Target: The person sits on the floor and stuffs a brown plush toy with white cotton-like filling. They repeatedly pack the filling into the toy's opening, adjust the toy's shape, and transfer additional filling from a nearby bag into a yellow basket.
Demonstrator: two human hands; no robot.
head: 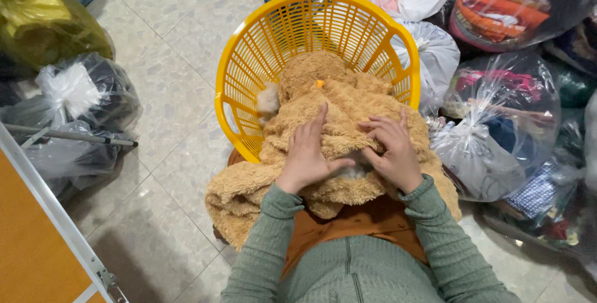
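Fleece [348, 107]: tan, fluffy, bunched under fingers [379, 130]

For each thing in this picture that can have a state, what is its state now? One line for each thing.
Yellow basket: tipped toward the person, partly filled by the garment.
Fuzzy tan garment: crumpled, half in the basket, half over the lap.
Left hand: flat on the garment, fingers spread.
Right hand: pressing on the garment, fingers bent.
Clear plastic bags: tied shut, full of clothes.
Yellow bag: closed, full.
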